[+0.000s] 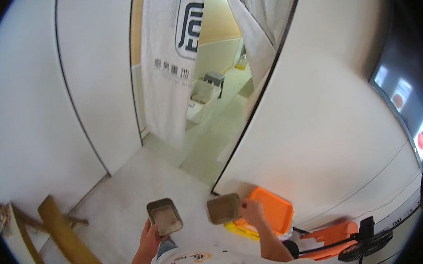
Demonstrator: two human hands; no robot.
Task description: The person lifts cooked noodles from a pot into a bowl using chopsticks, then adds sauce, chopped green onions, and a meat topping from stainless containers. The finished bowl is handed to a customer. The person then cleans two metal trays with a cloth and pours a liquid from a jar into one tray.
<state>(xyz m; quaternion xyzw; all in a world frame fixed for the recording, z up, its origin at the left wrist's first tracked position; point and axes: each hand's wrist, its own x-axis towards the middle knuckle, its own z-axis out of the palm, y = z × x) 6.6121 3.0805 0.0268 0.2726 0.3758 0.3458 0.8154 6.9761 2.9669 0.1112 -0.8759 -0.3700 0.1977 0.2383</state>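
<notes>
My left hand (151,237) grips the near left edge of a rectangular container (165,216) with a dark rim, held level low in the view; something pale lies in its bottom, too unclear to name. Right of it, my right hand (252,210) holds a second rectangular container (224,208), brownish inside, by its right edge. The two containers are apart. Behind my right hand and forearm is an orange plastic tray (274,210), leaning near the wall, with a yellow item (241,232) below it.
Ahead, a split fabric curtain (166,83) with printed writing hangs in a doorway; a white bin (203,97) and a grey stool (214,78) stand beyond. A wooden chair (69,243) is at lower left. A black fan (366,246) and an orange object (329,236) are at lower right.
</notes>
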